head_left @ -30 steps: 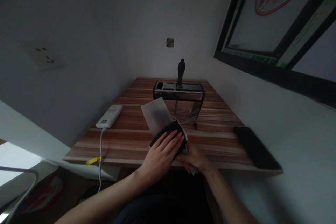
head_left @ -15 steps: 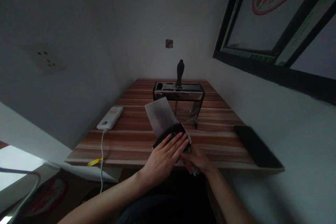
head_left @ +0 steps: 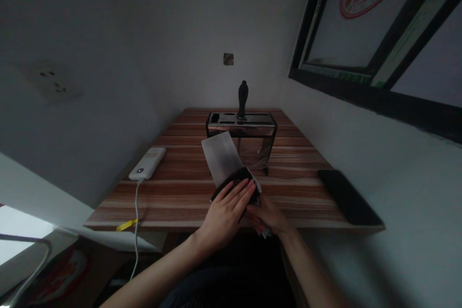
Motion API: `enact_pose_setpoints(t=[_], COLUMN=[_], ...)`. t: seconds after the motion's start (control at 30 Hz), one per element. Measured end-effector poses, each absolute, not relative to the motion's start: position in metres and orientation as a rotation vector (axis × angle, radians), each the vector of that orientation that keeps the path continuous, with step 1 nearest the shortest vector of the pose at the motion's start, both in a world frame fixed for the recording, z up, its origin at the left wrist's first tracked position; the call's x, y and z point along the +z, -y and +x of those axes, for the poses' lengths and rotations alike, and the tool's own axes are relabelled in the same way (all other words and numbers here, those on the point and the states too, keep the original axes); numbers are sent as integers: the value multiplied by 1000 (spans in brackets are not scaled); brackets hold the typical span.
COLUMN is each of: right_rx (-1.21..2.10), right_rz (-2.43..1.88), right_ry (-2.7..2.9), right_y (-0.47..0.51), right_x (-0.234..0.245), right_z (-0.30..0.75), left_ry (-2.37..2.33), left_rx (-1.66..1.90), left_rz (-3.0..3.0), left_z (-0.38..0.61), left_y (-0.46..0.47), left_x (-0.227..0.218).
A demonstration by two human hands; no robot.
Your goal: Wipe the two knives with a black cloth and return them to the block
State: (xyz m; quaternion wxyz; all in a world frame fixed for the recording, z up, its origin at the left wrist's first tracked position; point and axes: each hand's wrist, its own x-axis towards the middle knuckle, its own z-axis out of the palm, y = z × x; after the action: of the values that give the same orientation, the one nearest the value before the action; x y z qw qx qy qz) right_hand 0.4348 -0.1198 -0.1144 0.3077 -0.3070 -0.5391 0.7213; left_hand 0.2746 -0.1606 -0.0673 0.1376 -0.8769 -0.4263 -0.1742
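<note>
My left hand (head_left: 225, 214) lies fingers together over a dark cloth (head_left: 241, 176), pressing it onto the lower end of a flat grey blade (head_left: 221, 156) that tilts up and away from me. My right hand (head_left: 270, 219) is closed under and just right of it, near the front edge of the wooden table (head_left: 173, 192). It seems to grip the blade's hidden handle, and something small and pale shows below its fingers. Behind the blade stands a metal knife holder (head_left: 241, 127) with one black handle (head_left: 243, 96) sticking up from it.
A white power bank (head_left: 147, 163) lies at the table's left, its cable (head_left: 136, 211) hanging over the front edge with a yellow tag. A flat black device (head_left: 348, 197) lies at the right edge. Walls close the table in on three sides, with a dark-framed window at the upper right.
Both hands and the blade stay together above the front edge. The left fingers have shifted slightly on the cloth, and the view has drifted a little.
</note>
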Motion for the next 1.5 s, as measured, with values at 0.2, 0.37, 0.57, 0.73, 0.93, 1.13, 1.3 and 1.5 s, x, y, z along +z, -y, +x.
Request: enact_pose_setpoints(t=[0.2, 0.37, 0.57, 0.73, 0.93, 1.13, 1.3, 1.5], right_rx=[1866, 1874, 1907, 1909, 1934, 1964, 1926, 1966], right_rz=[-912, -868, -815, -746, -760, -778, -775, -823], right_ry=[1476, 1520, 1451, 1494, 1509, 1504, 1537, 1501], right_y=[120, 122, 124, 125, 125, 124, 126, 127], right_x=[-117, -113, -108, -106, -110, -111, -107, -106], right_z=[435, 435, 434, 433, 435, 435, 434, 436], left_ry=[1201, 1208, 1210, 1262, 1345, 1471, 1462, 1422], left_rx=[-513, -490, -475, -475, -517, -570, -620, -628], left_rz=[-2552, -2534, -2488, -2461, -2397, -2300, -2275, -2328], left_z=[274, 269, 265, 258, 244, 233, 219, 203], left_y=[168, 167, 160, 153, 140, 125, 109, 100], left_x=[-63, -61, -55, -45, -27, -14, -2, 11])
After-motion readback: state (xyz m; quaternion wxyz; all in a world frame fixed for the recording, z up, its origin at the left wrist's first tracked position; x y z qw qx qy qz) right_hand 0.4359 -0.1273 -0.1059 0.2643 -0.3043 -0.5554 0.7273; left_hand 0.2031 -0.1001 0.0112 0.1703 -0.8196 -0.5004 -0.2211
